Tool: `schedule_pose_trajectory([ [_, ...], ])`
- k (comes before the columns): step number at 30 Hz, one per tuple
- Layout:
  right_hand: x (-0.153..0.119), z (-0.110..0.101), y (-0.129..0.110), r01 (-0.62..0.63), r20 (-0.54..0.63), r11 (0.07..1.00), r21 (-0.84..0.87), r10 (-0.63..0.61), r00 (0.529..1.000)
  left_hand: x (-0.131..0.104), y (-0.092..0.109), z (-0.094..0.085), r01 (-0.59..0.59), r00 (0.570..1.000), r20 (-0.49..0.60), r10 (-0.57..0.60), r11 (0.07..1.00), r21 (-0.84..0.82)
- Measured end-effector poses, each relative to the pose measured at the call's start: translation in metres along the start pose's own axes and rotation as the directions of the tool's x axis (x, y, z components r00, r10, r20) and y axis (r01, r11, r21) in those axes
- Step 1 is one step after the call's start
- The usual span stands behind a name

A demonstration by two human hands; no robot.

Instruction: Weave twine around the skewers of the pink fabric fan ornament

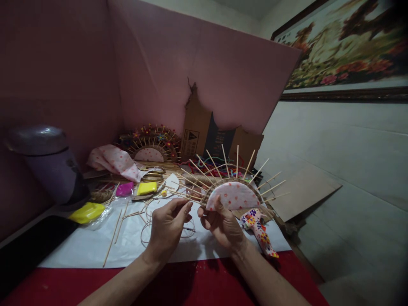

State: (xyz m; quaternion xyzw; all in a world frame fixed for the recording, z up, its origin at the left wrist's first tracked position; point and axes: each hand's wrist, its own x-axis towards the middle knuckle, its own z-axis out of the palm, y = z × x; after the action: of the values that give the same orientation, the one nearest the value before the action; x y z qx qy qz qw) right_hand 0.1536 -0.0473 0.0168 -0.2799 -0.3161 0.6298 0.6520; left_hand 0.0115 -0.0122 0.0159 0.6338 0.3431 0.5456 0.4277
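Note:
My right hand (225, 225) grips the lower left edge of a half-round craft piece (234, 195), its thumb over the front. White cloth with red-orange dots covers the piece, a woven brown band edges its curve, and thin wooden sticks (237, 163) fan outward. Just left of it, my left hand (168, 223) is closed in a pinch near the lowest left sticks. A thin cord (143, 233) lies in loops around and under that hand and appears to run up to the fingertips; the exact pinch point is hard to see.
A flower-patterned stuffed piece (259, 231) lies right of my right hand. At left are loose sticks (116, 231), yellow (87, 212) and magenta (125, 189) packets, scissors (154, 173) and a purple bottle (52, 165). Behind stand a similar decorated half-round piece (149, 154) and torn cardboard (197, 123).

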Motion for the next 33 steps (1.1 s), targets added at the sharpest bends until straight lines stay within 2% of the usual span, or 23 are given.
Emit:
schedule_pose_trajectory([
  [2, -0.001, 0.001, 0.000, 0.002, 0.008, 1.000, -0.023, -0.001, 1.000, 0.001, 0.005, 0.000, 0.079, 0.997, 0.002, -0.079, 0.996, -0.042],
  [5, -0.001, 0.001, 0.000, -0.003, 0.016, 0.999, -0.054, 0.004, 1.000, 0.000, 0.011, 0.000, 0.124, 0.992, 0.005, -0.124, 0.990, -0.074],
  [9, -0.001, 0.001, 0.000, -0.030, 0.051, 0.995, -0.090, 0.035, 0.998, -0.002, 0.014, -0.001, 0.124, 0.992, 0.005, -0.124, 0.988, -0.090],
  [13, -0.002, 0.001, 0.001, -0.010, 0.059, 0.996, -0.084, 0.014, 0.998, -0.002, 0.013, -0.001, 0.119, 0.993, 0.007, -0.119, 0.988, -0.097],
  [19, -0.004, 0.001, 0.002, -0.023, 0.132, 0.995, -0.094, 0.035, 0.991, -0.003, 0.011, -0.001, 0.090, 0.996, 0.000, -0.090, 0.994, -0.069],
  [33, -0.004, 0.004, 0.001, 0.024, 0.090, 0.998, -0.054, -0.019, 0.996, -0.002, 0.014, 0.000, 0.119, 0.993, 0.001, -0.119, 0.991, -0.068],
])
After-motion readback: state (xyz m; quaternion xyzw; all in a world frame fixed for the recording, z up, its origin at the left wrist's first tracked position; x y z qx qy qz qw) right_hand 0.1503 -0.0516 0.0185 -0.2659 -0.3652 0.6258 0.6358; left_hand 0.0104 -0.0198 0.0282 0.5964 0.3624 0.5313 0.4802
